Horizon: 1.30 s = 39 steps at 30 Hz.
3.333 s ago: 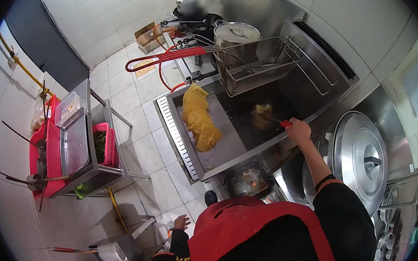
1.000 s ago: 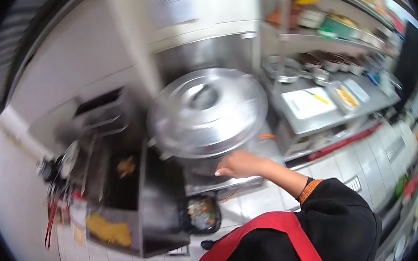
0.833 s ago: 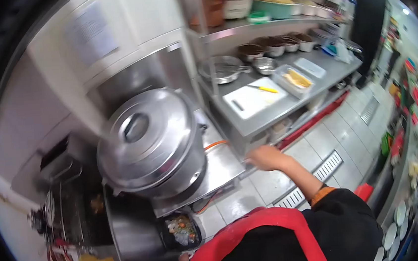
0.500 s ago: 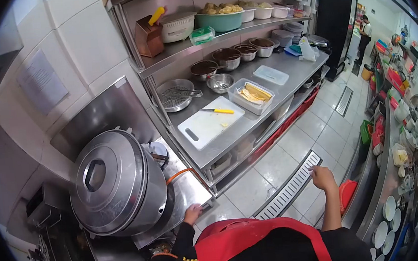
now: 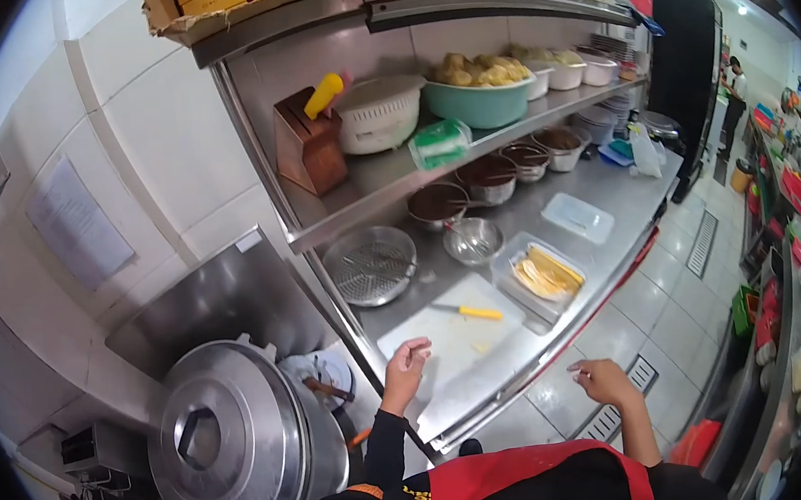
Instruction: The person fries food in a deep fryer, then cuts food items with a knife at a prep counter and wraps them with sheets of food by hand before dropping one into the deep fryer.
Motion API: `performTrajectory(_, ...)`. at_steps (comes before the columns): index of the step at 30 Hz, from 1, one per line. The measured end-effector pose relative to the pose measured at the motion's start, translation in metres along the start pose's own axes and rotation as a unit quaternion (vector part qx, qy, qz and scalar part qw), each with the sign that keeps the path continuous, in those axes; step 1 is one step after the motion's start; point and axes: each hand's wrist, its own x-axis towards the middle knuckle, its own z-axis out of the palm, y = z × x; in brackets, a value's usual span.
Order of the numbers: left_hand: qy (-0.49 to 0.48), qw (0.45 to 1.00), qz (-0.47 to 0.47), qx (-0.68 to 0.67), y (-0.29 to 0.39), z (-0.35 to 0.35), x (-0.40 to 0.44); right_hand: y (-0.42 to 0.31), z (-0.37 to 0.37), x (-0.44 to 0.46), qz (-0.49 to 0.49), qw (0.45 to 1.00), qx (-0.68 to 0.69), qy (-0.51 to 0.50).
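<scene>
My left hand (image 5: 406, 375) is raised over the near left part of a white cutting board (image 5: 456, 340), holding nothing, its fingers loosely curled and apart. On the board lies a knife with a yellow handle (image 5: 479, 313). My right hand (image 5: 603, 381) hangs empty in front of the counter's edge, above the floor, with fingers loosely bent. To the right of the board a clear plastic container (image 5: 542, 280) holds yellow strips of food. Behind the board are a small metal bowl (image 5: 473, 241) and a perforated round metal strainer (image 5: 370, 266).
A large lidded pot (image 5: 237, 445) stands at the lower left. The shelf above bears a knife block (image 5: 310, 144), a white basket and a green tub (image 5: 478, 100) of food. Metal pots and a flat lid (image 5: 578, 218) rest on the counter. Far off stands a person (image 5: 736, 102).
The view has swung from the fryer past the large pot to the counter and come closer. My right hand has let go of the red-handled utensil; my left hand has risen over the board.
</scene>
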Motion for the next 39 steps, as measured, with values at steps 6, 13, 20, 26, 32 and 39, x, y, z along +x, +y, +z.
performTrajectory(6, 0.027, 0.985, 0.158, 0.065, 0.121, -0.009, 0.108, -0.043, -0.037, 0.115, -0.096, 0.987, 0.033, 0.126)
performTrajectory(13, 0.148, 0.826, 0.326, 0.436, 0.168, 0.009, 0.173, 0.013, -0.073, 0.184, 0.004, 0.985, -0.01, 0.174)
performTrajectory(20, 0.247, 0.722, 0.221, 0.607, 0.143, 0.029, 0.195, 0.118, -0.13, 0.234, 0.038, 0.984, -0.009, 0.174)
performTrajectory(26, 0.363, 0.776, 0.265, 0.442, 0.17, 0.081, 0.232, 0.153, -0.185, 0.285, -0.026, 0.986, 0.067, 0.151)
performTrajectory(32, 0.197, 0.802, 0.339, 0.451, 0.253, 0.184, 0.315, 0.175, -0.225, 0.327, -0.108, 0.981, 0.092, 0.133)
performTrajectory(39, 0.208, 0.766, 0.246, 0.556, 0.246, 0.149, 0.517, 0.194, -0.236, 0.342, -0.157, 0.969, 0.159, 0.103)
